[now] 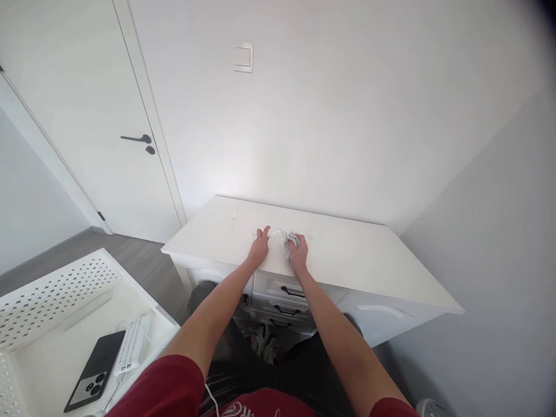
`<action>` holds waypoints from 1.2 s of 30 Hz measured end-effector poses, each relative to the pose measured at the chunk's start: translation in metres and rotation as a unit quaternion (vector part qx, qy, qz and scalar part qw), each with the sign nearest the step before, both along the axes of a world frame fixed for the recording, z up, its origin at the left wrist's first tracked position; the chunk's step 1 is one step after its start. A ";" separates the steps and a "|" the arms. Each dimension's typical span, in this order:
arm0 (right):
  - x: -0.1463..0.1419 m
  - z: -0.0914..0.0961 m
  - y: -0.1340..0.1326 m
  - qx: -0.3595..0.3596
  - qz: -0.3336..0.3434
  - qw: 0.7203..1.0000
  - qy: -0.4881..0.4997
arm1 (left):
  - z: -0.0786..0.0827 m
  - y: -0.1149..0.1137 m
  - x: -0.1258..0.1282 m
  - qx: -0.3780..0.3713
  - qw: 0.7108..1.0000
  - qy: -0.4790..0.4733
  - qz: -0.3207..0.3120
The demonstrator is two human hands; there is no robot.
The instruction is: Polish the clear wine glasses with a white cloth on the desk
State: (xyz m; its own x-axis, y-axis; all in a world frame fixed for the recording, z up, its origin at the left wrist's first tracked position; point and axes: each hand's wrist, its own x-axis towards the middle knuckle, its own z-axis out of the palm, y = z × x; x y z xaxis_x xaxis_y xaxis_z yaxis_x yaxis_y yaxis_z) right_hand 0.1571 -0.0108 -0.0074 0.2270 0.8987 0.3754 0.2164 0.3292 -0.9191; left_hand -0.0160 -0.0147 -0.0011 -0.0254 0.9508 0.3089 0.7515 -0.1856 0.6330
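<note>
My left hand (259, 246) rests on the white desk (369, 260) and its fingers close around a clear glass object (273, 234) lying on its side. My right hand (299, 251) is beside it, fingers gripped on a crumpled grey cloth (292, 240) pressed against that glass object. A second clear glass (233, 215) stands upright further back and to the left on the desk.
The desk has drawers with dark handles (292, 291) under its front edge. A white perforated cart (61, 313) at my lower left holds a black phone (96, 370) and a white item. A white door (99, 116) with a black handle stands at the left; grey wall at the right.
</note>
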 end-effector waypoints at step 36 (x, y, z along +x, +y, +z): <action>0.004 -0.006 0.011 -0.014 0.266 0.961 -0.081 | 0.011 0.000 -0.009 -0.059 0.991 0.015 -0.122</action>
State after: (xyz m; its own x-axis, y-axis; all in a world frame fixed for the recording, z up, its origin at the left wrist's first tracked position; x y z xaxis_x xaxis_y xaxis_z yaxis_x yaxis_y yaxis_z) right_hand 0.1613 0.0006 -0.0134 -0.3254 0.8820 0.3409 0.1649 0.4079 -0.8980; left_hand -0.0254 -0.0151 0.0094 0.2173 0.9571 0.1917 0.7116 -0.2897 0.6401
